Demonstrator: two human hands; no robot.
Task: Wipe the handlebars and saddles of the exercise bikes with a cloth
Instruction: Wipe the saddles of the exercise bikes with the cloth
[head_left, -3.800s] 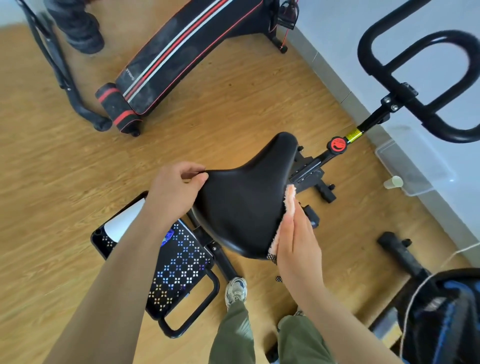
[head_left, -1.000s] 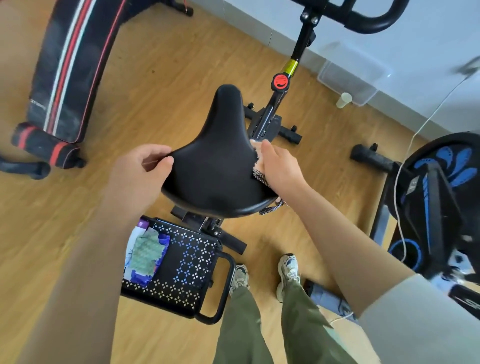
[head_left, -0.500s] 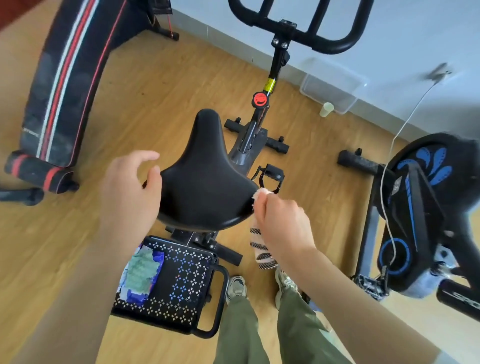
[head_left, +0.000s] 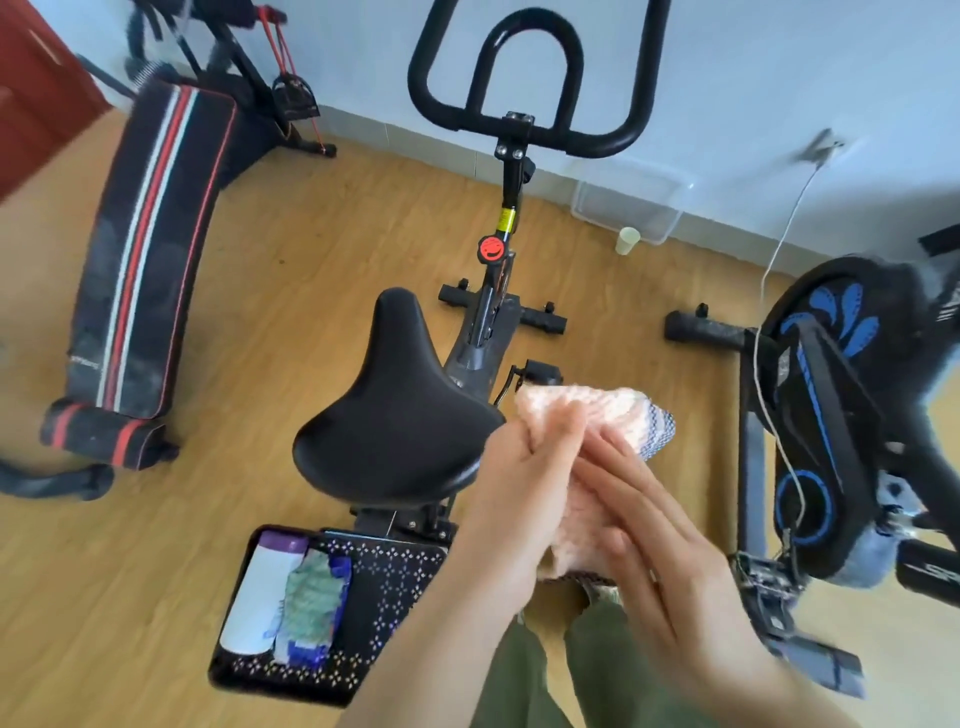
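Observation:
The black saddle of the exercise bike stands in the middle, with its black handlebars up by the wall. Both hands are off the saddle, just to its right. My left hand grips the pink fluffy cloth at its upper edge. My right hand lies over the cloth with straight fingers, pressing it against the left palm. The cloth's striped end sticks out to the right. A second bike, black and blue, stands at the right; its saddle and handlebars are out of view.
A black perforated basket behind the saddle holds a white bottle and a green rag. A striped sit-up bench lies at the left. A clear plastic box and a cup stand by the wall. A white cable hangs at the right.
My left hand let go of the saddle's rear edge and joined the right hand on the cloth. The cloth came off the saddle's right side. The view tilted up towards the handlebars.

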